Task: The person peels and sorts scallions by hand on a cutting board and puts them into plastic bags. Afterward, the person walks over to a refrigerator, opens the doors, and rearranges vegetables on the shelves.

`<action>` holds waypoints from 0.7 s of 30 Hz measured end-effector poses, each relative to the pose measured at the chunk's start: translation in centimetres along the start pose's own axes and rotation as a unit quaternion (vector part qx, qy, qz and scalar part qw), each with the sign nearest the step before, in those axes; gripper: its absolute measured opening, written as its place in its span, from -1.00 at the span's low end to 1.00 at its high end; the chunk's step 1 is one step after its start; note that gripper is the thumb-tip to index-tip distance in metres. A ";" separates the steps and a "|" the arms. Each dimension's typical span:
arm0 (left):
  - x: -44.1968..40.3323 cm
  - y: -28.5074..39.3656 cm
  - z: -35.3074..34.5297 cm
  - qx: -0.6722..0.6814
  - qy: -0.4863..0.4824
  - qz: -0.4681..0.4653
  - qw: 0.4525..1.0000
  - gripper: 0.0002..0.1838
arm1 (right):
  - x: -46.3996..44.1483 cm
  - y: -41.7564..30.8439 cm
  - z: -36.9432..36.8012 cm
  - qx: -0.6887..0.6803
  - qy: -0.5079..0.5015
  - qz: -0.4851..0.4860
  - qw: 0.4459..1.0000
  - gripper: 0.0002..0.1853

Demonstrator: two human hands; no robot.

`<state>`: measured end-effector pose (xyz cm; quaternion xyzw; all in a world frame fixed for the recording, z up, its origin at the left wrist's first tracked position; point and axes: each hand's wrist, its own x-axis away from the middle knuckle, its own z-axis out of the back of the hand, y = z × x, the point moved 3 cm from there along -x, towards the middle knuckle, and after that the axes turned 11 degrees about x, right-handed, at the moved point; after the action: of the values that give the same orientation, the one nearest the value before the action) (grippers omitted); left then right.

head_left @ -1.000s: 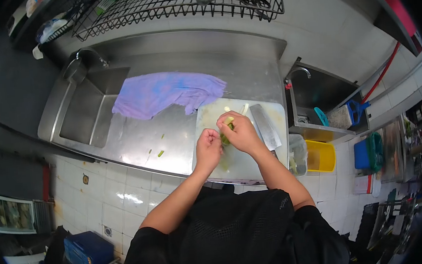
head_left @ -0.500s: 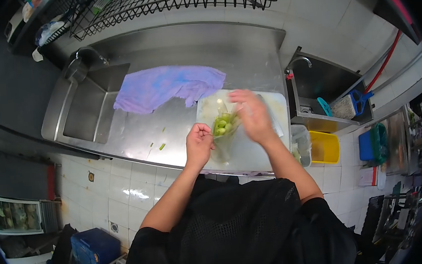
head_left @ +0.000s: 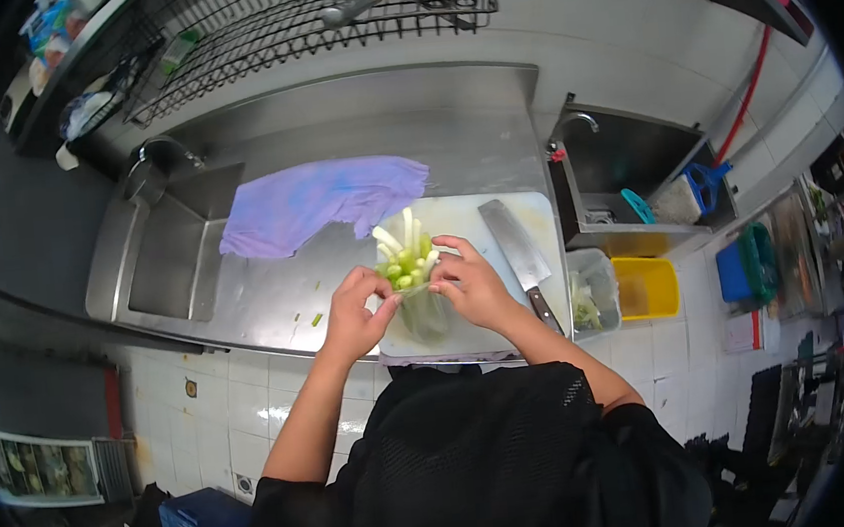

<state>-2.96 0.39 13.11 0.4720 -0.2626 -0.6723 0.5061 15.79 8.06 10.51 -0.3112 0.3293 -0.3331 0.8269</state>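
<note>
A clear plastic bag (head_left: 425, 320) stands above the white cutting board (head_left: 458, 210), filled with cut pale-green and white vegetable stalks (head_left: 403, 257). Several long white ends stick up out of its mouth. My left hand (head_left: 352, 315) pinches the left side of the rim between thumb and fingers. On the opposite side, my right hand (head_left: 471, 284) grips the rim, its index finger reaching along the stalks. To the right of that hand, a cleaver (head_left: 510, 239) lies flat on the board, its dark handle toward me.
A purple cloth (head_left: 321, 200) lies on the steel counter (head_left: 255, 303), left of the board. Small green scraps (head_left: 318, 320) are near the front edge. Sinks stand at left (head_left: 170, 255) and right (head_left: 624, 160). A clear bin (head_left: 593, 294) and yellow bin (head_left: 647, 286) are at right.
My right hand has come down from over the board onto the bag's rim. More white stalk ends now stand up from the bag, and the cleaver is in plain view.
</note>
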 end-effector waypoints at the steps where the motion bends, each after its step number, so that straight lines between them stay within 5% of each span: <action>1: 0.6 -1.1 -0.5 -0.009 0.010 0.002 1.000 -0.70 | -0.3 0.1 -0.2 -0.092 -0.014 -0.035 0.995 -0.92; 3: 1.5 -3.7 -2.0 0.196 0.158 0.039 0.967 -0.33 | 0.2 0.9 -1.4 -0.168 0.000 -0.033 0.985 -0.93; 5: 3.2 -6.2 -4.0 0.239 0.106 0.188 0.947 -0.03 | 1.0 1.1 -2.6 -0.247 -0.006 -0.040 0.968 -0.93; 7: 3.0 -6.3 -6.2 0.330 0.087 0.112 0.933 -0.05 | 1.0 0.6 -2.5 -0.238 0.022 -0.034 0.970 -0.93; 11: 2.0 -3.9 -4.8 0.366 0.112 0.161 0.910 -0.11 | -0.2 -2.5 -1.2 -0.161 -0.012 0.027 0.987 -0.92; 14: 2.0 -2.5 -3.4 0.369 0.094 0.178 0.907 -0.20 | -2.4 -6.7 1.2 0.075 -0.001 0.173 0.982 -0.88; 21: 6.3 -1.3 1.7 0.499 0.060 0.128 0.855 -0.18 | -4.1 -13.7 -2.5 -0.086 -0.078 0.244 0.963 -0.90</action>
<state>-5.27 -5.21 10.41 0.6634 -0.5898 -0.3505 0.2987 6.87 2.38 20.42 -0.3159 0.3571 -0.0664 0.8765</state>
